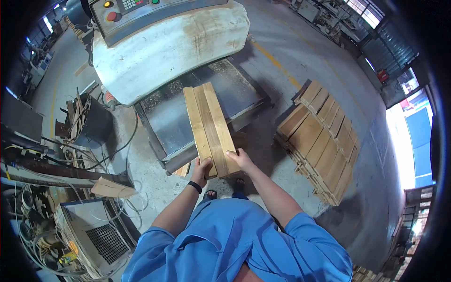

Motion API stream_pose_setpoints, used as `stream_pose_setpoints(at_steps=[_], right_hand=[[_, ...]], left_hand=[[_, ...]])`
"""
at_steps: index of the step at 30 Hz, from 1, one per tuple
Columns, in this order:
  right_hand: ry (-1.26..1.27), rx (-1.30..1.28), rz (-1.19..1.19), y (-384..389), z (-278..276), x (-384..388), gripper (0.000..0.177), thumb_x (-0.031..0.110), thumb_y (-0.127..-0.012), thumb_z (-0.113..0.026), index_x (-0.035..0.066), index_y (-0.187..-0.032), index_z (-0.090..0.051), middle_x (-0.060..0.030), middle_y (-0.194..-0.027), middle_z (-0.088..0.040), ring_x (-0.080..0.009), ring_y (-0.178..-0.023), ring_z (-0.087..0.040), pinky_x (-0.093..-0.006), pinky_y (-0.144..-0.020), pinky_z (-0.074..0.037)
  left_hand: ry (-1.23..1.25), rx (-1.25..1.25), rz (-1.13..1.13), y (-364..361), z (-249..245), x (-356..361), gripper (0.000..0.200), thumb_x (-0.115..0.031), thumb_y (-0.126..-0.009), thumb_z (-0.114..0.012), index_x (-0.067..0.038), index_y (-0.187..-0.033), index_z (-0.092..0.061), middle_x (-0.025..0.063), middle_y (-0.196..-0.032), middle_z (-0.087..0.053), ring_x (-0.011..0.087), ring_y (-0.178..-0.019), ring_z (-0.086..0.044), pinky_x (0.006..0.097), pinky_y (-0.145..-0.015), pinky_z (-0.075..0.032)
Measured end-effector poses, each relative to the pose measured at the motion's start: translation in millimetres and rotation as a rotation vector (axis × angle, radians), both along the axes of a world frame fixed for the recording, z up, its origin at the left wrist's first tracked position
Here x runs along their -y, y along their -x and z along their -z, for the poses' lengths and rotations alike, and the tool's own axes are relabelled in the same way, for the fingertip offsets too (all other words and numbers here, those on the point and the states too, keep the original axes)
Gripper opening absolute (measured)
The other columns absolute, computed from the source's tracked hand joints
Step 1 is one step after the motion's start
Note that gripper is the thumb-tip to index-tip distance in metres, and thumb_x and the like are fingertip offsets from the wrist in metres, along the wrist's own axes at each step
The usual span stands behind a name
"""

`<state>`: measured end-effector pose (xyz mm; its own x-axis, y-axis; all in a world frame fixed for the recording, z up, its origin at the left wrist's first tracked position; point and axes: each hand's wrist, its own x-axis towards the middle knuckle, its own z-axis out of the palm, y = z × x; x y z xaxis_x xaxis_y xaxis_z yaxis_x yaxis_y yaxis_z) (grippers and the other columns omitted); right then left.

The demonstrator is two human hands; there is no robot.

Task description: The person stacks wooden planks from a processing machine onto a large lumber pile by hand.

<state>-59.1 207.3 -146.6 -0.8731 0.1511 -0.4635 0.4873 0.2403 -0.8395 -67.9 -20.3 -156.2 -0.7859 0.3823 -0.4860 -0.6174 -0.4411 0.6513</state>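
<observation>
Three long wooden planks [210, 124] lie side by side, their far ends resting on the grey metal feed table [244, 91] of a large white machine [169, 44]. My left hand [202, 168] grips the near end of the planks from the left. My right hand [239, 159] holds the near end on the right, fingers on top. A black band sits on my left wrist. I wear a blue shirt.
A stack of similar wooden planks [319, 141] lies on the concrete floor to the right. A black bin with scrap wood [91, 122] stands at the left, with cables and a metal cabinet [94, 235] below it. The machine's control panel [127, 9] is at the top.
</observation>
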Motion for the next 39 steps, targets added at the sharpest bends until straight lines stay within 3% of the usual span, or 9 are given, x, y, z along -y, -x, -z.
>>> stream_pose_setpoints(at_steps=[11,17,21,28,31,35,36,37,39], right_hand=[[0.425,-0.028,-0.068,50,-15,-105,0.058,0.042,-0.095,-0.069,-0.004,-0.128,-0.061,-0.0142,-0.118,-0.069,-0.0211,-0.107,-0.066,-0.0355,-0.092,-0.051],[0.361,0.005,-0.055,79,23,-131,0.054,0.043,-0.098,-0.064,-0.003,-0.125,-0.062,-0.0122,-0.115,-0.070,-0.0184,-0.102,-0.066,-0.0342,-0.089,-0.051],[0.340,-0.026,-0.073,85,50,-134,0.060,0.047,-0.098,-0.064,-0.006,-0.127,-0.059,-0.0139,-0.115,-0.069,-0.0196,-0.100,-0.066,-0.0349,-0.087,-0.051],[0.390,0.030,-0.073,81,38,-130,0.067,0.048,-0.096,-0.065,-0.007,-0.133,-0.054,-0.0160,-0.123,-0.065,-0.0217,-0.113,-0.063,-0.0355,-0.096,-0.048],[0.305,0.037,-0.034,81,30,-127,0.067,0.048,-0.095,-0.067,-0.005,-0.134,-0.054,-0.0155,-0.124,-0.065,-0.0218,-0.113,-0.062,-0.0354,-0.097,-0.048],[0.260,0.067,-0.017,84,33,-118,0.069,0.049,-0.093,-0.068,-0.004,-0.135,-0.052,-0.0146,-0.124,-0.065,-0.0215,-0.113,-0.062,-0.0349,-0.096,-0.048],[0.262,0.068,-0.013,85,36,-117,0.070,0.050,-0.093,-0.069,-0.004,-0.135,-0.052,-0.0141,-0.124,-0.064,-0.0213,-0.112,-0.061,-0.0347,-0.096,-0.048],[0.266,0.067,-0.008,88,38,-115,0.070,0.050,-0.092,-0.069,-0.003,-0.135,-0.051,-0.0137,-0.123,-0.064,-0.0210,-0.112,-0.061,-0.0346,-0.095,-0.048],[0.266,0.060,-0.017,90,42,-111,0.069,0.051,-0.092,-0.070,-0.003,-0.132,-0.053,-0.0125,-0.120,-0.064,-0.0199,-0.109,-0.061,-0.0342,-0.094,-0.048]], left_hand=[[0.182,0.030,-0.255,-3,-5,-47,0.052,-0.043,-0.098,-0.065,-0.005,-0.131,-0.056,0.0129,-0.112,-0.068,0.0239,-0.100,-0.068,0.0392,-0.084,-0.057],[-0.644,0.243,-0.274,-26,-52,-53,0.056,-0.048,-0.104,-0.046,-0.003,-0.136,-0.051,0.0067,-0.090,-0.061,0.0190,-0.077,-0.059,0.0318,-0.073,-0.054],[-0.957,0.137,-0.245,-29,-60,-58,0.055,-0.043,-0.102,-0.052,-0.004,-0.141,-0.049,0.0021,-0.079,-0.050,0.0127,-0.068,-0.049,0.0242,-0.059,-0.046],[-0.976,0.059,-0.293,-20,-60,-48,0.069,-0.062,-0.097,-0.054,-0.007,-0.139,-0.050,0.0036,-0.078,-0.054,0.0132,-0.063,-0.052,0.0261,-0.060,-0.049],[-0.494,0.023,-0.343,-8,-53,-39,0.079,-0.070,-0.090,-0.059,-0.007,-0.138,-0.051,0.0076,-0.088,-0.061,0.0172,-0.073,-0.061,0.0303,-0.064,-0.054],[0.495,-0.086,-0.379,27,-16,-34,0.058,-0.044,-0.092,-0.070,-0.003,-0.131,-0.058,0.0077,-0.107,-0.067,0.0197,-0.085,-0.065,0.0348,-0.078,-0.054],[0.641,-0.127,-0.348,37,-16,-31,0.058,-0.038,-0.088,-0.074,0.000,-0.129,-0.060,0.0153,-0.107,-0.068,0.0244,-0.100,-0.061,0.0390,-0.089,-0.052],[1.309,-0.227,-0.251,46,-17,-34,0.064,-0.035,-0.081,-0.079,0.002,-0.129,-0.060,0.0227,-0.115,-0.062,0.0332,-0.117,-0.051,0.0461,-0.102,-0.044],[1.488,-0.254,-0.393,64,-13,-42,0.076,-0.030,-0.071,-0.084,-0.002,-0.135,-0.056,0.0238,-0.123,-0.051,0.0430,-0.120,-0.043,0.0523,-0.105,-0.038]])
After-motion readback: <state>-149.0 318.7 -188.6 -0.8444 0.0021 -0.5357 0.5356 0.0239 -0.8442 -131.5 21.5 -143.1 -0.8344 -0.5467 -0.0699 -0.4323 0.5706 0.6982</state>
